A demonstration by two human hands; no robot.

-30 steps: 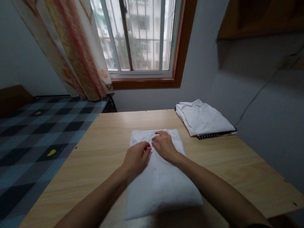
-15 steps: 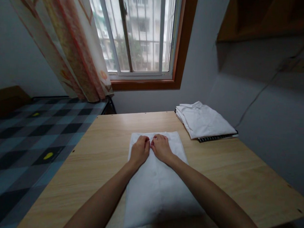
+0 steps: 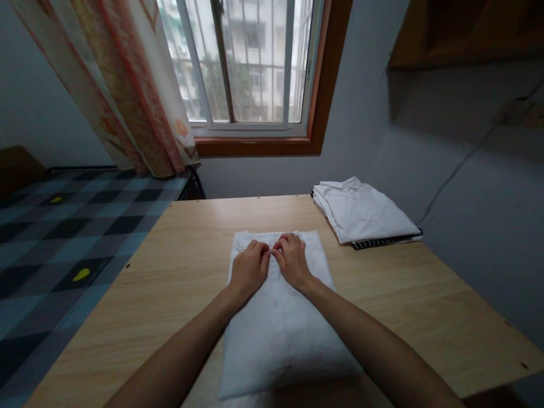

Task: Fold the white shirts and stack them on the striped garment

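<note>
A white shirt point(image 3: 279, 335) lies folded into a rectangle in front of me, its front placket running down the middle. At its far end, near the collar, my left hand point(image 3: 251, 266) has thumb and fingers closed on the cloth. Close beside it, my right hand point(image 3: 291, 258) pinches the fabric at the same spot, the two sets of fingertips almost meeting. What lies between the fingertips, perhaps a button, is too small to make out. My forearms cross over the shirt's sides.
The shirt rests on a light wooden table point(image 3: 185, 248). At the far right is a stack of folded white shirts point(image 3: 365, 210), with a dark striped item point(image 3: 378, 241) under it. A checked bed point(image 3: 74, 239) adjoins on the left. A window point(image 3: 250, 66) and curtain point(image 3: 137, 86) are behind.
My fingers have drawn slightly closer together at the shirt's collar end, the right hand's fingers curling more. The view has shifted slightly; the shirt stays in place.
</note>
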